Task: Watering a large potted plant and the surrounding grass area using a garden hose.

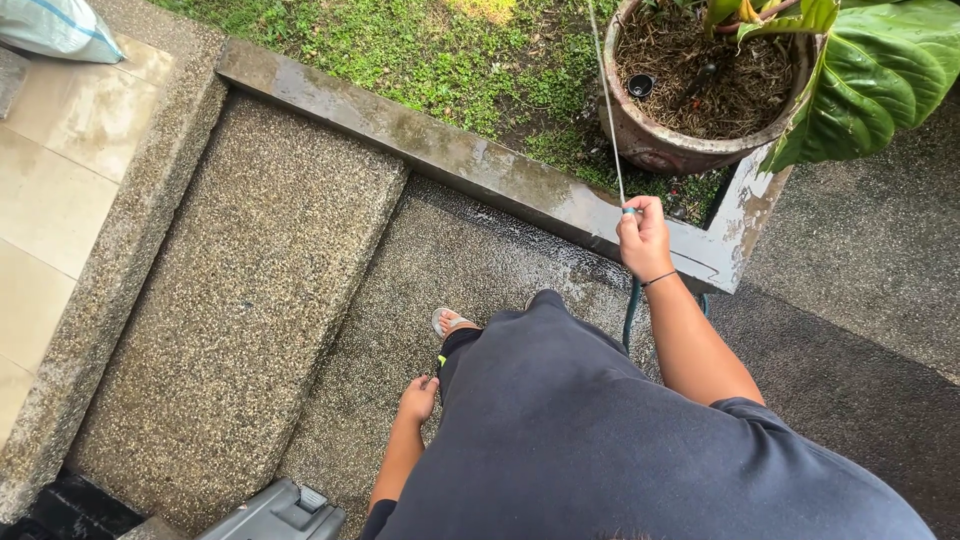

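Observation:
My right hand [643, 238] is closed around the end of a green garden hose [631, 312], which hangs down beside my leg. A thin jet of water [607, 100] shoots from it upward in the picture, past a round clay pot [660, 150] holding dry roots and a plant with big green leaves [880, 70]. My left hand [417, 399] hangs loose at my side with nothing in it, fingers slightly curled. I stand on wet pebbled concrete, one sandalled foot [447, 321] showing.
A wet concrete kerb [420, 135] borders the grass [440, 50]. A raised pebbled step [240, 290] and tiles [50, 190] lie left. A grey plastic object [280, 515] sits bottom left, a white sack [60, 28] top left.

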